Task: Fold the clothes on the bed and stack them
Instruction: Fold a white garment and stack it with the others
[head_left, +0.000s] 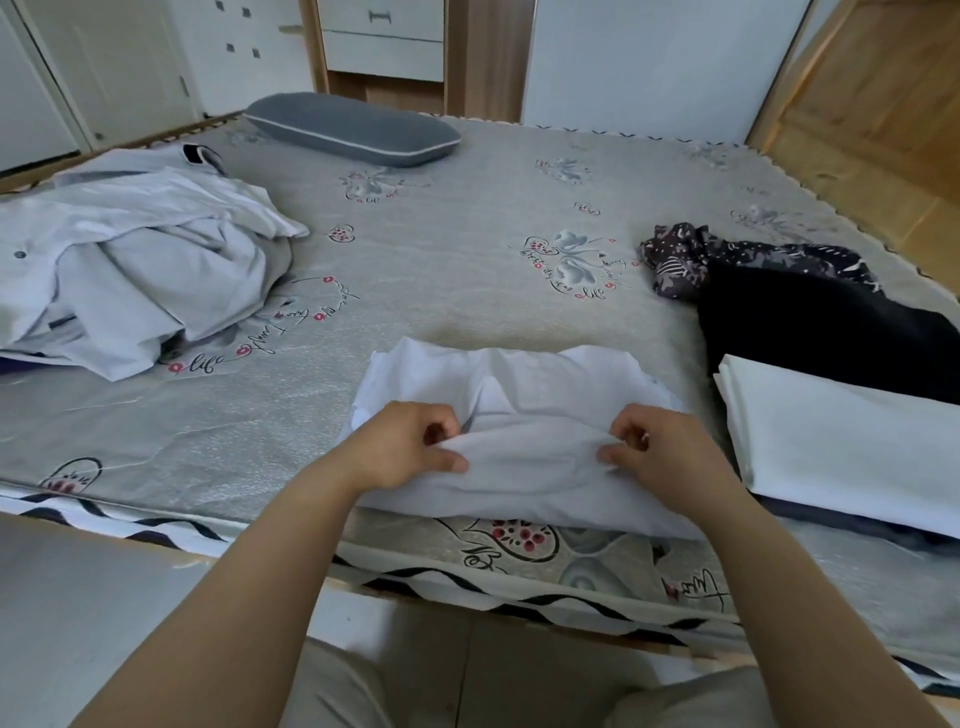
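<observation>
A white garment (524, 395) lies partly folded near the front edge of the bed (467, 249). My left hand (410, 444) pinches its near fold on the left side. My right hand (660, 449) pinches the same fold on the right. The fold is lifted slightly off the mattress between both hands. To the right sits a folded white piece (852, 447) on top of a dark layer. Behind it lie a folded black garment (821, 332) and a dark patterned one (691, 254). A heap of unfolded pale clothes (130, 270) covers the bed's left side.
A grey pillow (353, 130) rests at the head of the bed. White cabinets and drawers (382, 36) stand behind it. A wooden floor (883, 130) shows at the far right. The bed's front edge (467, 592) runs just below my hands.
</observation>
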